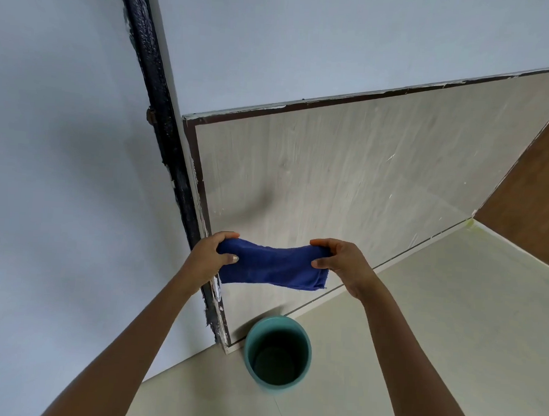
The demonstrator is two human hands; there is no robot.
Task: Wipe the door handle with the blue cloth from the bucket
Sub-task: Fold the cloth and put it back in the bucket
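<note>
The blue cloth is stretched flat between both hands, in front of the pale wooden door. My left hand pinches its left end and my right hand pinches its right end. Below the cloth, a teal bucket stands on the floor by the door's lower hinge corner, and it looks empty inside. No door handle shows in this view.
A black, paint-flecked door frame runs down the left of the door, with a grey wall beside it. Pale floor tiles spread to the right. A brown surface lies beyond the door's far edge.
</note>
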